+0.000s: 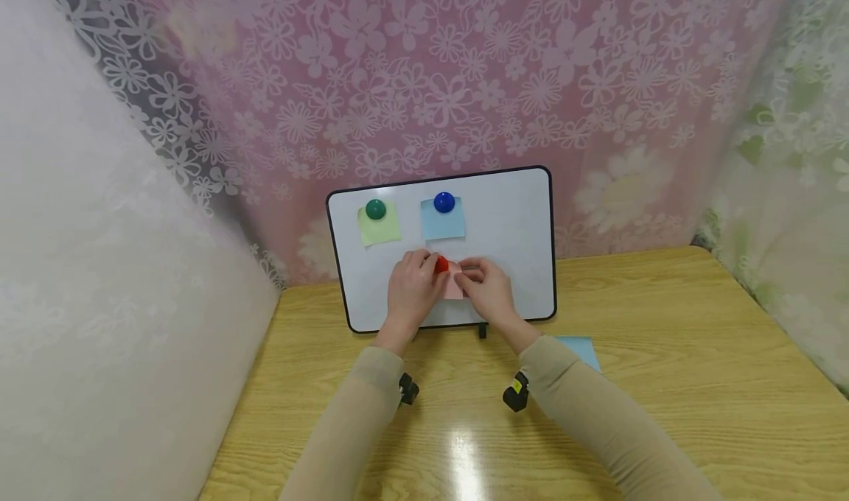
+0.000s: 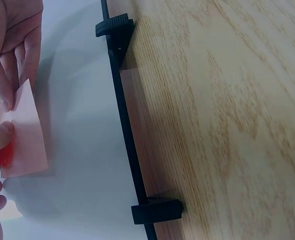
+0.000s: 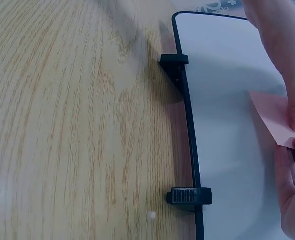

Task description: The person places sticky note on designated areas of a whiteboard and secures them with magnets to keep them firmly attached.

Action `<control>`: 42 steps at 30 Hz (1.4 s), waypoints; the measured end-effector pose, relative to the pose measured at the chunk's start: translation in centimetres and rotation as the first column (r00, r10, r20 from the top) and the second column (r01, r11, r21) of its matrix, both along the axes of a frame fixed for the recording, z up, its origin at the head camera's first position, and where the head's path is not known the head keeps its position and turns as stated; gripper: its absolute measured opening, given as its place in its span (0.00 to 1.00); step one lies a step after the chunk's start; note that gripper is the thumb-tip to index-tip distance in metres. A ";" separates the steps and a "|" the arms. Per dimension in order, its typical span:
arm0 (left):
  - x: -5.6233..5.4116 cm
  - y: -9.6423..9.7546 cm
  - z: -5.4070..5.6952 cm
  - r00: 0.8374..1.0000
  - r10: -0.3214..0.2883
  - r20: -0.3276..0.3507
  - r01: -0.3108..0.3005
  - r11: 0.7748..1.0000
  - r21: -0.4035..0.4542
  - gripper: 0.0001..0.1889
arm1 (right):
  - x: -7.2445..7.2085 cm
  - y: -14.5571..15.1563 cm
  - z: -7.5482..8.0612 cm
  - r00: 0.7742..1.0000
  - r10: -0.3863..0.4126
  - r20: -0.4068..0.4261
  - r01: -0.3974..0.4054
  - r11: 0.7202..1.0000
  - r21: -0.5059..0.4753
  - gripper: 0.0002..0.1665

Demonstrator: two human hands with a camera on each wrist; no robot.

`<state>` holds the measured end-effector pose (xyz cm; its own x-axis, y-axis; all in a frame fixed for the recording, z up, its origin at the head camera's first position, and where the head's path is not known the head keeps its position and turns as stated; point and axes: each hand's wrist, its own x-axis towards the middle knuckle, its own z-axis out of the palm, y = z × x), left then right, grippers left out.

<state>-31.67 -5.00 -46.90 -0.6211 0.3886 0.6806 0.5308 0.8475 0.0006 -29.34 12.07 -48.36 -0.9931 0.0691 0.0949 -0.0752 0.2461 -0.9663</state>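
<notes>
A pink sticky note (image 1: pixel 453 286) lies against the lower middle of a small whiteboard (image 1: pixel 524 228) that leans at the back of the table. My left hand (image 1: pixel 413 284) grips a round red magnet (image 1: pixel 441 264) at the note's upper left. From the other side my right hand (image 1: pixel 487 289) pinches the note's right edge between thumb and fingers. In the left wrist view the red magnet (image 2: pixel 6 154) shows partly under the left thumb, and the pink note (image 2: pixel 28 135) stands slightly off the board.
Higher on the board, a green magnet (image 1: pixel 375 209) sits on a light green note (image 1: pixel 380 230) and a blue magnet (image 1: pixel 444 202) on a light blue note (image 1: pixel 443 226). Another blue note (image 1: pixel 584 351) lies on the wooden table (image 1: pixel 663 324) beside the right sleeve. Black feet (image 3: pixel 190 196) support the board.
</notes>
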 end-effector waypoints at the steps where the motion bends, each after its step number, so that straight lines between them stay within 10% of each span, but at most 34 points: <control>1: 0.0 0.0 -0.1 1.000 0.004 0.002 -0.004 1.000 -0.002 0.17 | 0.0 0.0 0.0 1.000 -0.002 -0.001 0.002 1.000 0.006 0.18; 42: 0.9 -1.3 -1.2 1.000 -0.030 -0.004 0.030 0.996 0.079 0.19 | 1.2 2.1 -1.2 0.993 -0.067 -0.100 0.070 0.997 0.029 0.14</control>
<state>-30.82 -6.33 -48.11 -0.6077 0.3522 0.7118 0.5563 0.8284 0.0650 -28.12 14.16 -49.55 -0.9717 0.1319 0.1962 -0.1523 0.2853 -0.9462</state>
